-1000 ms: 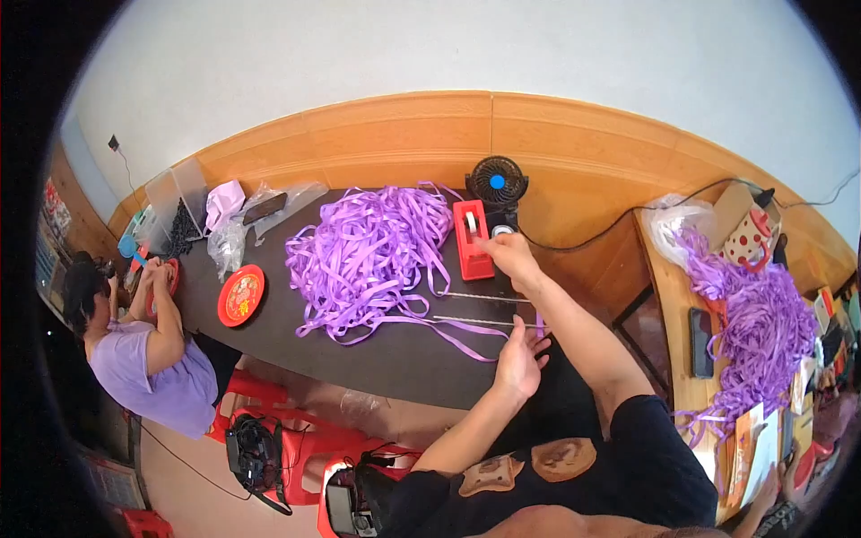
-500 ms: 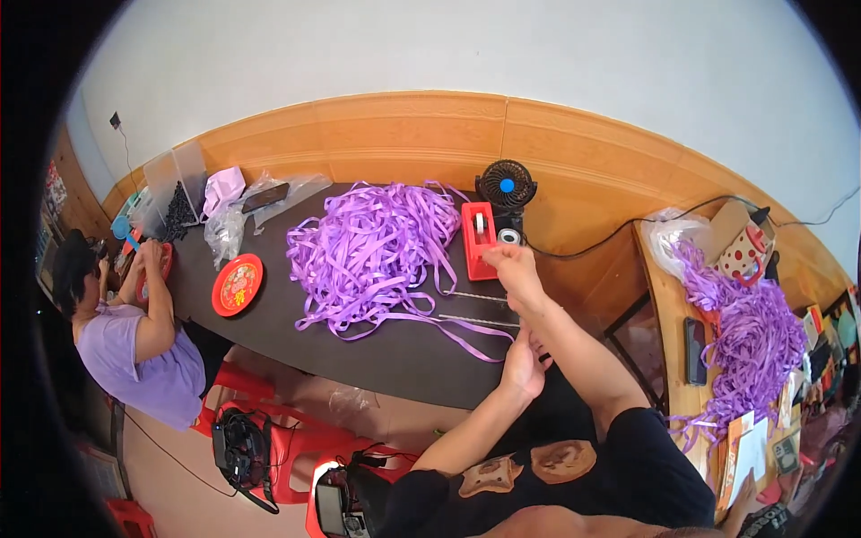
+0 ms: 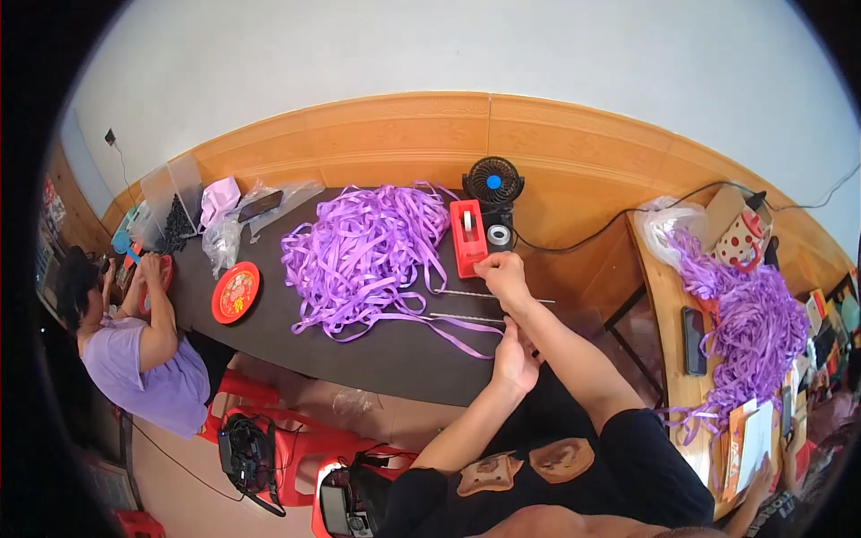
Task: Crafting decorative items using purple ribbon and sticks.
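Note:
A tangled heap of purple ribbon point(image 3: 363, 255) covers the middle of the dark table. One strand runs from it to my left hand point(image 3: 517, 360), whose fingers are closed at the strand's end. My right hand point(image 3: 504, 276) is pinched together beside the front end of a red tape dispenser point(image 3: 468, 240); anything between its fingertips is too small to make out. Two thin, pale rods lie near the hands. The farther rod point(image 3: 462, 292) passes behind my right wrist, and the nearer rod point(image 3: 462, 317) reaches toward my left fingers.
A small black fan point(image 3: 494, 182) stands behind the dispenser, next to a roll of tape point(image 3: 498, 235). At left lies a red plate point(image 3: 236, 292), with a co-worker point(image 3: 148, 368) seated beyond. On the right, a wooden table point(image 3: 668, 332) bears more ribbon point(image 3: 758, 327) and a phone point(image 3: 693, 341).
My right hand has come slightly nearer, toward the dispenser's front end. More of the farther rod's tip shows right of my wrist. The whole view has shifted a little.

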Demonstrator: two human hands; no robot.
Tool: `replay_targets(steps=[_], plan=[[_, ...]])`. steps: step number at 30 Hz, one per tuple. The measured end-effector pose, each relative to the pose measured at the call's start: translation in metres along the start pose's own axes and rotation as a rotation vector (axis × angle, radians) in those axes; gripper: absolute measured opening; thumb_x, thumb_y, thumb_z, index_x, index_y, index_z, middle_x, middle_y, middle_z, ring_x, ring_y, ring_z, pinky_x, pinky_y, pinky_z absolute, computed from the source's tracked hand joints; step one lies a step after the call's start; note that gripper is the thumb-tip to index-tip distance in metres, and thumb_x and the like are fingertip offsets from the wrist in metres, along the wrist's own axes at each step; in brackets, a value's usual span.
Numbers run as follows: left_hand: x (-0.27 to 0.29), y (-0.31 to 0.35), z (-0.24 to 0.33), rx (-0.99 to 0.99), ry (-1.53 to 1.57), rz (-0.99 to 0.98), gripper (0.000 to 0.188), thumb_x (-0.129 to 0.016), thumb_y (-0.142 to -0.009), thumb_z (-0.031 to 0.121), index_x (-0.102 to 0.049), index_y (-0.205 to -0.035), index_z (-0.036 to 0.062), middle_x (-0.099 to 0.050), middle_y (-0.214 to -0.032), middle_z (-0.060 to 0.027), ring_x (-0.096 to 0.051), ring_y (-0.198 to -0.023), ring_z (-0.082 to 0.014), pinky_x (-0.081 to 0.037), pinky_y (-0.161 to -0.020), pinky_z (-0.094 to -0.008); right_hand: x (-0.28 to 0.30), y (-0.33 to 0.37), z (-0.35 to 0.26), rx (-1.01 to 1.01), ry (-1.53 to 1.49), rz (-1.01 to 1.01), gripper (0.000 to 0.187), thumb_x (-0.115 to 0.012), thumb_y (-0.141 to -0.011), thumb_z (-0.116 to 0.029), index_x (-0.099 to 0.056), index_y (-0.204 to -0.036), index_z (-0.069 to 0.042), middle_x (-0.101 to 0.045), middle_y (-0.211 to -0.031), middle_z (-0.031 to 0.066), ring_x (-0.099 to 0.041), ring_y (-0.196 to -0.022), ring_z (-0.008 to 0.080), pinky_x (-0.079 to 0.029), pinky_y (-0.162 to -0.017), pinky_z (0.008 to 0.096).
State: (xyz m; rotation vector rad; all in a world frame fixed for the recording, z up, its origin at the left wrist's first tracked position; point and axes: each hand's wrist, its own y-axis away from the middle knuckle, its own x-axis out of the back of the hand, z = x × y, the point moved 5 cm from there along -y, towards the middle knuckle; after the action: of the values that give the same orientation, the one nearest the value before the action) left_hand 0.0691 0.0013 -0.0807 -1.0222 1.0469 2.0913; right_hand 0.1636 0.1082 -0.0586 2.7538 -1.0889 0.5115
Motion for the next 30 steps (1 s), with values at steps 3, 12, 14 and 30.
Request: replay_targets(steps=[3,12,14,30], plan=[[-0.002,-0.006,-0.004,0.006,0.003,-0.021,0.047,-0.036,-0.091,0.054,-0.052,-0.108,0.0122,-0.055,-0.102,-0.0032,-0.049,-0.096,-0.0191,-0.036,-0.082,-0.0343,0.011,-0.004,0.004,0.081,0.360,0.162,0.012,-0.067,-0.072,-0.020,-0.068,-0.069,-0.008,-0.065,-0.089,0.0113,-0.053,-0.100,0.0284,-0.042,-0.082,0.0463],[0.005,-0.017,-0.007,0.001,-0.148,0.118,0.074,-0.033,-0.088,0.061,-0.049,-0.113,-0.0062,-0.052,-0.108,-0.0133,-0.044,-0.099,-0.0256,-0.033,-0.088,-0.0354,0.115,0.006,-0.003,0.201,-0.288,-0.591,0.015,-0.058,-0.079,-0.016,-0.062,-0.074,-0.002,-0.055,-0.115,0.0129,-0.051,-0.101,0.0177,-0.038,-0.088,0.0312],[0.011,-0.022,-0.007,-0.020,-0.171,0.155,0.077,-0.034,-0.087,0.062,-0.045,-0.116,-0.0084,-0.050,-0.113,-0.0153,-0.043,-0.104,-0.0274,-0.031,-0.092,-0.0366,0.123,0.016,-0.005,0.256,-0.178,-0.697,0.015,-0.057,-0.078,-0.016,-0.061,-0.071,-0.003,-0.055,-0.116,0.0122,-0.052,-0.096,0.0172,-0.039,-0.085,0.0315],[0.002,-0.025,-0.017,-0.338,-0.271,0.455,0.048,-0.043,-0.090,0.052,-0.055,-0.100,0.0062,-0.057,-0.101,-0.0039,-0.048,-0.096,-0.0141,-0.034,-0.082,-0.0342,0.095,0.028,0.030,0.324,0.043,-0.935,0.010,-0.060,-0.075,-0.013,-0.065,-0.075,-0.004,-0.053,-0.115,0.0116,-0.043,-0.104,0.0243,-0.041,-0.087,0.0347]])
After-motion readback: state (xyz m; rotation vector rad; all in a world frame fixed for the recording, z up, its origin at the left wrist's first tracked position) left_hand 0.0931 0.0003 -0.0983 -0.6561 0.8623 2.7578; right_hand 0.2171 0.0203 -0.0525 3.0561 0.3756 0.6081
